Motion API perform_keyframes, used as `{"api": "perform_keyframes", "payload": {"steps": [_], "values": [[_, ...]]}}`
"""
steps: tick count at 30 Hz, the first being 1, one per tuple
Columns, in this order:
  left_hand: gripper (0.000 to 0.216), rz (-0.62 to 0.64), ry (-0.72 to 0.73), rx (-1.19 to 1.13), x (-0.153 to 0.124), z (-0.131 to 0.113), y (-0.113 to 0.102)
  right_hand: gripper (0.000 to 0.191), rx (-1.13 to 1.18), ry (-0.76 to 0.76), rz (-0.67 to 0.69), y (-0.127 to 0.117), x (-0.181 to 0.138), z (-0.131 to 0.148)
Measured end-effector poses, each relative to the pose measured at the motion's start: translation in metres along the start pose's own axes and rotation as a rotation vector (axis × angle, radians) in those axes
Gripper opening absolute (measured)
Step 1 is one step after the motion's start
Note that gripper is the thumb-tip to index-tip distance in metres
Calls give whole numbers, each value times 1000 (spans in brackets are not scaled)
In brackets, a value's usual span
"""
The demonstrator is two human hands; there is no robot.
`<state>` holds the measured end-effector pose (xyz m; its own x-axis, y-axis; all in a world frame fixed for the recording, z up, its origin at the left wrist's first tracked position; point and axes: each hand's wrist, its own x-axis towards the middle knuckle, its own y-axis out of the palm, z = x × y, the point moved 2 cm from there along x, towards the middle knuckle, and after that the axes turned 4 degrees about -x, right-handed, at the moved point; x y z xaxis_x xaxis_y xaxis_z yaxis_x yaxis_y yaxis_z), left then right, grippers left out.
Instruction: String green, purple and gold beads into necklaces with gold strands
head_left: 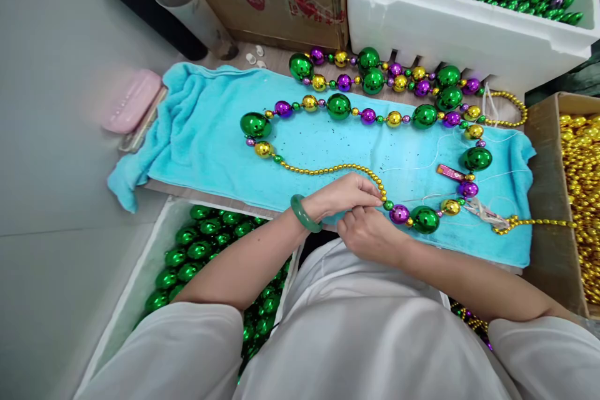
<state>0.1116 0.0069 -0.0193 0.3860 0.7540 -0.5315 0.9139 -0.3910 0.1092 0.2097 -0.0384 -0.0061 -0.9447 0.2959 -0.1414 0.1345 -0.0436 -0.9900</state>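
Observation:
A bead necklace (338, 107) of green, purple and gold beads lies in a loop on a turquoise towel (210, 119). Its thin gold strand (323, 170) curves down to my left hand (349, 192), whose fingertips pinch it beside a small green bead. My right hand (370, 231) is closed just below, touching the left; what its fingers hold is hidden. A green bangle (304, 212) circles my left wrist. To the right on the towel are small thread snips (485, 214) and a small pink-red object (450, 172), with loose white thread near them.
Another bead string (373, 81) lies behind the loop. A foam box (422, 25) of mixed beads stands at the back right, a carton (553, 200) of gold beads at the right. Large green beads (199, 234) fill a bin at lower left. A pink case (134, 100) sits left.

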Motion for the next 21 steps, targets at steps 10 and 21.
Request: {"api": "perform_keyframes", "payload": {"steps": [10, 21], "values": [[13, 10, 177, 204, -2, -4, -20, 21, 379, 230, -466, -42, -32, -49], [18, -45, 299, 327, -6, -11, -24, 29, 1943, 241, 384, 50, 17, -110]]}}
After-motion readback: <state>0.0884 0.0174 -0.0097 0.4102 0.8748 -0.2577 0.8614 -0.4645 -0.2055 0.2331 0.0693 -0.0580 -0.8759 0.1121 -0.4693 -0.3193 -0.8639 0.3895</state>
